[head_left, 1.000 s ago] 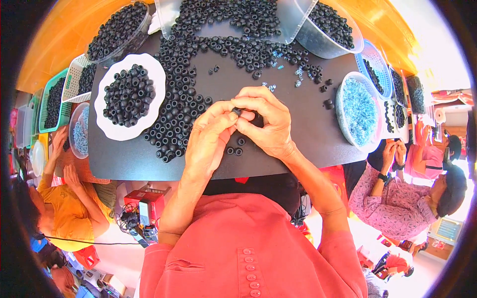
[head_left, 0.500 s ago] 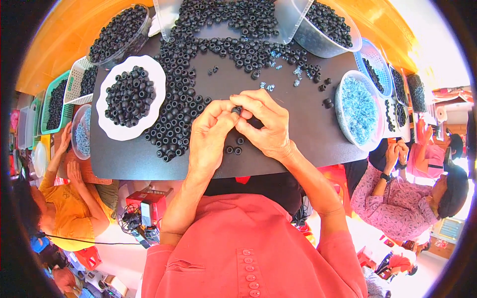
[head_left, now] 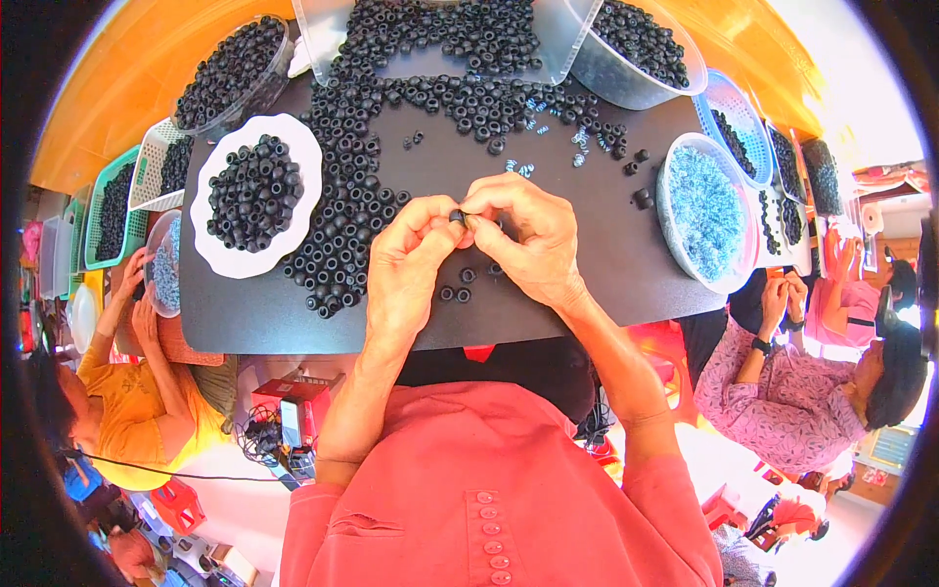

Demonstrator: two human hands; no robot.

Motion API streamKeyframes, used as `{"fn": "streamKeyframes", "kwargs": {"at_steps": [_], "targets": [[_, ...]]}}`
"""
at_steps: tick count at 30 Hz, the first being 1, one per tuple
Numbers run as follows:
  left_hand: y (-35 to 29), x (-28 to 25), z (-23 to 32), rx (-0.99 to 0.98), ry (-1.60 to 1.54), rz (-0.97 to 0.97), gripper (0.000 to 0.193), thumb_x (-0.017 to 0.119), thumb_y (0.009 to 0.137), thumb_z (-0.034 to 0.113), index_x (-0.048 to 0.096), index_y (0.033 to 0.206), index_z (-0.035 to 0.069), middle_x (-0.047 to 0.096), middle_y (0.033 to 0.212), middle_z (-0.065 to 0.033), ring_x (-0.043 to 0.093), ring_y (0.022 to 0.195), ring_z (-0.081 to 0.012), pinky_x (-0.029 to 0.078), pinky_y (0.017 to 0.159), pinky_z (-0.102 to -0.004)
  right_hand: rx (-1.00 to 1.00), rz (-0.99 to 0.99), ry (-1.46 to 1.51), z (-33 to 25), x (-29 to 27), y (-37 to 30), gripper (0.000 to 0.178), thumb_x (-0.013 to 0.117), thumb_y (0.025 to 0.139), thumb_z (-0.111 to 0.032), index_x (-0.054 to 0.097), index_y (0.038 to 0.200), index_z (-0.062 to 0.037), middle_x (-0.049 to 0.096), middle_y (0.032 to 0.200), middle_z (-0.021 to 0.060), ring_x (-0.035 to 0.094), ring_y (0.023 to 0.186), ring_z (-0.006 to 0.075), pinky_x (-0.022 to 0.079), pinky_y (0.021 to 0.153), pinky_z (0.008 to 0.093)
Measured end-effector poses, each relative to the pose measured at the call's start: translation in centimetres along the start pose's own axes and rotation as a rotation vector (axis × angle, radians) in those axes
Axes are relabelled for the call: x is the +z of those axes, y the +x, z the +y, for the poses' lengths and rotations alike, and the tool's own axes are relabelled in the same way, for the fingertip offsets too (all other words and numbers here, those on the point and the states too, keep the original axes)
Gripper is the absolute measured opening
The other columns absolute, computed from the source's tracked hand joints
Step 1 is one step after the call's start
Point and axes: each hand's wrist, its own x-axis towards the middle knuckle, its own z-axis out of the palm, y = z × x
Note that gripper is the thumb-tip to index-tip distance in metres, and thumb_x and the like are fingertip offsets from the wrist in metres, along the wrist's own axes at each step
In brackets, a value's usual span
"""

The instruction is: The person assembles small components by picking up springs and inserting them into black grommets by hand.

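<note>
Between both hands: one black rubber ring [head_left: 457, 216], pinched by left hand [head_left: 409, 264] and right hand [head_left: 528, 240]; hands unmoved, loose rings [head_left: 342, 235] below-left.

The small black ring [head_left: 457, 216] pinched between the left hand [head_left: 411, 264] and the right hand [head_left: 523, 240] is mostly covered by fingertips; whether anything sits inside it cannot be told. The clear tray [head_left: 440, 44] of black rings at the upper centre is cut by the frame's top edge. The tiny blue parts [head_left: 577, 137] scattered on the table [head_left: 606, 245] are too small to identify. The right hand hides some loose rings beneath it.
</note>
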Motion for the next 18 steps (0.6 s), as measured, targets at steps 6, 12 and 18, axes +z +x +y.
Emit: {"fn": "streamKeyframes", "kwargs": {"at_steps": [6, 12, 18], "targets": [[0.15, -0.31, -0.51, 0.03, -0.056, -0.039, 0.01, 0.054, 0.089, 0.002, 0.059, 0.098, 0.001, 0.06, 0.083, -0.0011, 0.055, 0.079, -0.0072, 0.044, 0.077, -0.022, 0.172, 0.07, 0.353, 0.53, 0.27, -0.18, 0.011, 0.064, 0.077, 0.005, 0.059, 0.086, 0.0011, 0.064, 0.086, 0.0068, 0.063, 0.072, 0.0106, 0.051, 0.065, 0.0234], [0.07, 0.18, -0.21, 0.005, 0.005, 0.0, 0.011, 0.053, 0.089, 0.0, 0.058, 0.099, 0.0, 0.06, 0.081, 0.0003, 0.055, 0.078, -0.0052, 0.044, 0.075, -0.0204, 0.175, -0.001, 0.174, -0.02, -0.12, -0.01, 0.016, 0.056, 0.081, 0.012, 0.059, 0.096, 0.0055, 0.06, 0.092, 0.011, 0.06, 0.076, 0.0151, 0.051, 0.068, 0.0266], [0.1, -0.28, -0.53, -0.015, 0.085, -0.003, 0.013, 0.054, 0.087, -0.001, 0.057, 0.099, 0.001, 0.057, 0.077, 0.003, 0.055, 0.076, -0.0039, 0.044, 0.073, -0.0193, 0.119, 0.01, 0.148, 0.35, -0.07, -0.18, 0.015, 0.057, 0.081, 0.01, 0.062, 0.094, 0.0034, 0.061, 0.093, 0.0099, 0.06, 0.076, 0.0134, 0.052, 0.065, 0.0241]]}}
